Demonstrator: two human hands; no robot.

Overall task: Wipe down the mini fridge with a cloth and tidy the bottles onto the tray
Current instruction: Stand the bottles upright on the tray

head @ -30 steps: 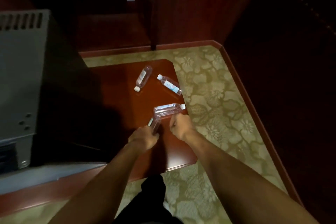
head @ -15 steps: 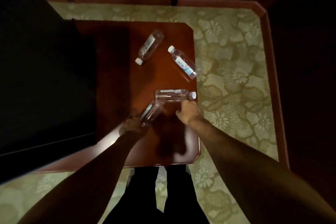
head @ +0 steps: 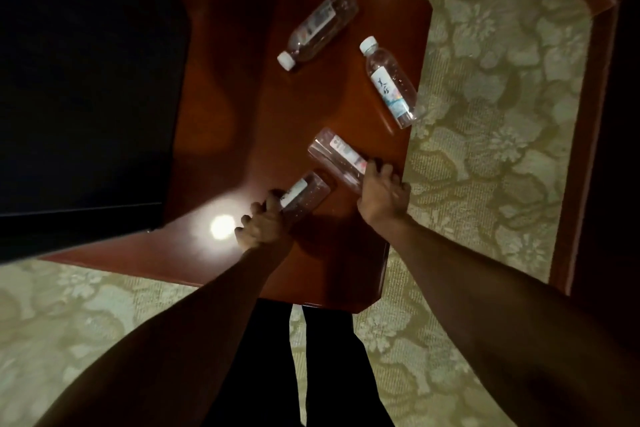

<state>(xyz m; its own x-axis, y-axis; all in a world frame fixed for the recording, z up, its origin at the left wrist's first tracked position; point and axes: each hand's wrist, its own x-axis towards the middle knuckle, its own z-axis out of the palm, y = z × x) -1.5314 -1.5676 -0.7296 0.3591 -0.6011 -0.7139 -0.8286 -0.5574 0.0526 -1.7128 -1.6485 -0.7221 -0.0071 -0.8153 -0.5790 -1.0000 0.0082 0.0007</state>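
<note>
Several clear plastic water bottles lie on a reddish wooden tray-like top [head: 263, 114]. My left hand [head: 261, 224] grips the cap end of one bottle [head: 304, 196] near the front. My right hand [head: 381, 192] grips another bottle [head: 337, 156] close to the right edge, its base pointing up-left. Two more bottles lie loose farther back: one [head: 320, 26] with its white cap toward me, one [head: 391, 81] with a white-and-blue label near the right edge. The dark mini fridge [head: 86, 80] fills the left side. No cloth is in view.
Patterned green carpet [head: 485, 114] surrounds the wooden top, bordered by a reddish baseboard [head: 581, 135] at right. My dark trouser legs [head: 304, 367] stand just in front. A bright light reflection [head: 221, 227] shines on the wood by my left hand.
The view has tilted further down and closer. My right hand has closed on the bottle near the right edge and turned it, its base now up-left. My left hand keeps its bottle.
</note>
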